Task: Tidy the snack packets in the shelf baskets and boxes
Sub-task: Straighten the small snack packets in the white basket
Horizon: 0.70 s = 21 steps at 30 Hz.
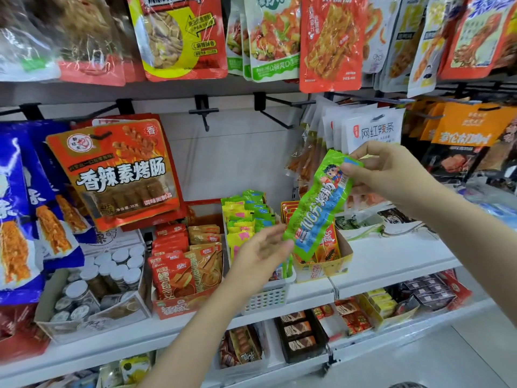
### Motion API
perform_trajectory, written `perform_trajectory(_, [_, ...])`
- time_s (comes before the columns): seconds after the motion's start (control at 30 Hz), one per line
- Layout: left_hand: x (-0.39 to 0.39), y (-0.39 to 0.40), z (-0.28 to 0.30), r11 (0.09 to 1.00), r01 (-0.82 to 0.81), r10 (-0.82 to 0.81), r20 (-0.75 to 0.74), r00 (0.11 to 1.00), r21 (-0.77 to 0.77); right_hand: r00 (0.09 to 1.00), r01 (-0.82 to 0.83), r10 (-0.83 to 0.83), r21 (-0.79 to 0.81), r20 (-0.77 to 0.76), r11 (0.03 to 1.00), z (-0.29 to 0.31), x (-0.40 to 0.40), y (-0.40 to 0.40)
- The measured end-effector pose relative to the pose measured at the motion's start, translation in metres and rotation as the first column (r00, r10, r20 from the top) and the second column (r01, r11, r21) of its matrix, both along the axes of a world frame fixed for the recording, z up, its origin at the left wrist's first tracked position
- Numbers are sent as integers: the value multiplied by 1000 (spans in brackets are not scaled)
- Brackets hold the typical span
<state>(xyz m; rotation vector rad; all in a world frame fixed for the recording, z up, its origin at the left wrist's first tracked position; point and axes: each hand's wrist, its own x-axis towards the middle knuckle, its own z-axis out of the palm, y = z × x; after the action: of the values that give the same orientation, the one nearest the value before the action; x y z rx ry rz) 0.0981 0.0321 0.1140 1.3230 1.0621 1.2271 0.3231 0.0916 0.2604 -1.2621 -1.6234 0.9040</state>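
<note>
My right hand (pixel 391 175) is raised in front of the shelf, arm reaching in from the lower right, fingers curled and pinched shut on the top end of a long green snack packet (pixel 319 208). The packet hangs tilted, its upper end at my fingertips and its lower end slanting down to the left. My left hand (pixel 260 256) comes up from below with the palm turned toward the packet and the fingers loosely spread, gripping nothing; its fingertips are just beside the packet's lower corner, and I cannot tell whether they touch it.

The packet hangs above the white plastic basket (pixel 268 298), which holds upright rows of yellow and green packets (pixel 246 217), and partly in front of the yellow cardboard box (pixel 321 267) of orange packets just to the basket's right. To the basket's left stands a red box (pixel 179 306) of red and tan packets, all on the white shelf (pixel 391 264).
</note>
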Motion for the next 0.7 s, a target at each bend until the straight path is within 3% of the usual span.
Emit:
perform_trajectory(0.03, [5,-3,-1,997,15,-4,143,990,-71,1000,-6,6,-12,-3,1000,-1,-1,0])
perform_trajectory(0.13, [12,-12,1,988,2,48,312,949,-157,999,13,-14,-40,-36,999,-4,0,-4])
perform_trajectory(0.4, [12,-20,13,954,103,56,506,861,-281,995,-2,-9,-107,-103,994,-11,3,-4])
perform_trajectory(0.47, [11,-23,16,920,256,0,652,759,-297,982,-66,41,-135,-182,989,-14,3,-3])
perform_trajectory(0.57, [11,-29,26,819,503,-38,848,528,-276,931,-184,137,-111,-337,977,-19,0,-3])
perform_trajectory(0.63, [14,-32,30,798,546,-36,883,467,-256,893,-235,190,-63,-409,970,-22,-2,-3])
perform_trajectory(0.7, [16,-34,29,825,520,-77,867,493,-222,882,-241,201,-43,-426,969,-24,-1,-2])
